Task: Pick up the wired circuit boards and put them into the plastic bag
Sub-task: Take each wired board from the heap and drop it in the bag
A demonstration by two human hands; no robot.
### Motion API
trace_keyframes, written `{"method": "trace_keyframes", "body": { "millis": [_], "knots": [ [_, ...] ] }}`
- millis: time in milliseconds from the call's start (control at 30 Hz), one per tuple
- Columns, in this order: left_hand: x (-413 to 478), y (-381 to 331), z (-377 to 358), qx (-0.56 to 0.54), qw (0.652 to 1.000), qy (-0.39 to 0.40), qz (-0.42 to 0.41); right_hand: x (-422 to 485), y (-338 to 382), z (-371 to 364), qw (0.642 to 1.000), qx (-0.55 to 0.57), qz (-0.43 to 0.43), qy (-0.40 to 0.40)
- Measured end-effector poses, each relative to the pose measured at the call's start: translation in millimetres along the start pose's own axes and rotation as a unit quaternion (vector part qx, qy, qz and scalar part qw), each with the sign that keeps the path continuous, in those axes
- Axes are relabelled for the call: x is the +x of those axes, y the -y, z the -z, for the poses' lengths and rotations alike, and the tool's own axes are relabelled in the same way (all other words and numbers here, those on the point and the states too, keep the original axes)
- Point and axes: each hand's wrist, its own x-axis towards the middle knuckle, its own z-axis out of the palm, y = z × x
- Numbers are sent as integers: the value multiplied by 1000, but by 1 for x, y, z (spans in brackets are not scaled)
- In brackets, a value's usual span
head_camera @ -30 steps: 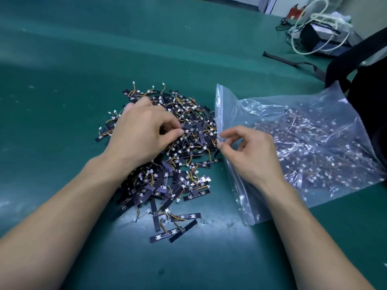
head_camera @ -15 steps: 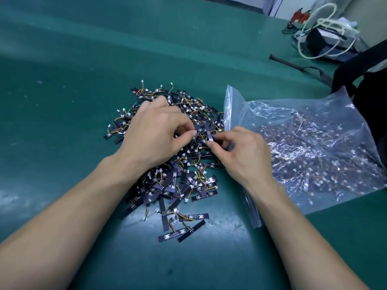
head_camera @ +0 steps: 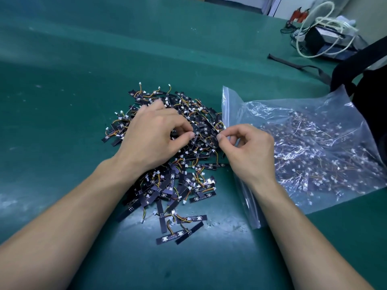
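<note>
A heap of small black wired circuit boards (head_camera: 184, 185) with orange wires and white plugs lies on the green mat. My left hand (head_camera: 155, 135) rests on top of the heap, its fingers curled and pinching boards there. To the right lies a clear plastic bag (head_camera: 314, 126) that holds many boards, with its open edge facing the heap. My right hand (head_camera: 249, 149) is at that edge, thumb and forefinger pinched on a small wired board between the heap and the bag.
The green table mat (head_camera: 83, 80) stretches left and back. A black bag with straps (head_camera: 372, 84) sits at the right edge behind the plastic bag. A dark box wrapped in a white cable coil (head_camera: 326, 38) stands at the back right.
My right hand went from the bag's edge left to the heap, pinched a board, and has drawn back to the bag's open edge. My left hand stayed on the heap.
</note>
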Motion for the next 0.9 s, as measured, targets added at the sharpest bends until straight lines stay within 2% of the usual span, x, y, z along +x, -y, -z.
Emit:
{"method": "trace_keyframes", "body": {
  "millis": [200,400,567,800,900],
  "knots": [
    [0,-1,-2,-23,1000,-9,-9,-3,4,7,996,21,86,-22],
    [0,-5,2,-63,993,-58,-80,-4,5,11,987,32,159,-19],
    [-2,-5,1,-79,991,-77,-73,-4,5,11,978,24,207,-24],
    [-3,-6,0,-103,989,-72,-77,-5,8,14,982,35,185,-22],
    [-2,-8,1,-113,987,-80,-83,-5,9,16,984,58,169,3]
  ]
}}
